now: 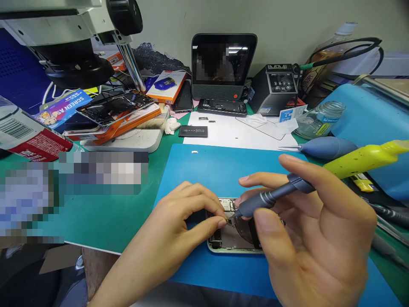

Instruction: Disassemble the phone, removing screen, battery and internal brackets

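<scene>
An opened phone lies on the blue mat, its inner parts exposed. My left hand reaches over its left side, thumb and index finger pinched together near the phone's middle. Whatever is between those fingertips is too small to make out. In my right hand is a pen-shaped tool with a dark grey knurled grip and a yellow-green handle. Its thin metal tip meets the spot beside my left fingertips. My right hand covers the phone's right part.
Behind the mat, a black phone battery and small parts lie by white paper. A microscope overhangs the left. On the right are a blue air blower, a glass jar and tweezers. A screen device stands behind.
</scene>
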{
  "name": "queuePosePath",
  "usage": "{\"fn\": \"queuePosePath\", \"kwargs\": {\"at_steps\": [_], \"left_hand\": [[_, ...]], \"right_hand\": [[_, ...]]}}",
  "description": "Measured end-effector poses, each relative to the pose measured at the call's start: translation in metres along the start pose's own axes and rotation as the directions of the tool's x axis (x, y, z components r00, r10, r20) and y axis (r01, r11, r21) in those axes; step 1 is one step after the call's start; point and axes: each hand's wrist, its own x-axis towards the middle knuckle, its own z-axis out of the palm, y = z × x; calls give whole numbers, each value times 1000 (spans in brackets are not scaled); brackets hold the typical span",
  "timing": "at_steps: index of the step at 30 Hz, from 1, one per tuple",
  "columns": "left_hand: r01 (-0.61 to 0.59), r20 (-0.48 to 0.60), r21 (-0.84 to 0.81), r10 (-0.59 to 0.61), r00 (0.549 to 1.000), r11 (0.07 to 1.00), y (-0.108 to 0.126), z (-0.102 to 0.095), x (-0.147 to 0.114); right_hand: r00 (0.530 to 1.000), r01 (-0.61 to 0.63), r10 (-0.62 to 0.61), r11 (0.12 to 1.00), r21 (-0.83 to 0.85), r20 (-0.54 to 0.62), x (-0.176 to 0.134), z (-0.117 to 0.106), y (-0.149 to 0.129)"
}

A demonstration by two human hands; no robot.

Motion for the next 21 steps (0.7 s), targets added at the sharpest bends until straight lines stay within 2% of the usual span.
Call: {"fn": "queuePosePath", "kwargs": {"at_steps": [4,8,11,15,19,21], "left_hand": [[2,-4,9,-2,1000,1000,0,0,0],[-1,2,16,1,1000,1000,-1,-1,2],[0,6,23,0,1000,1000,-1,-1,3],[1,3,22,-1,1000,1000,-1,-1,3],[9,-1,22,-9,1000,1000,0,-1,2],[6,-1,17,-6,1000,1000,1,-1,2]], "right_hand": [[997,-78,78,997,6,-7,0,0,-1],[998,-63,63,998,2,-31,1,1,-3],[994,-102,102,995,5,-28,0,1,-4],[997,-64,64,998,3,-51,1,0,-4],[994,-107,107,994,6,-31,1,-1,-4],[996,-72,71,997,-2,-60,1,-1,-4]]}}
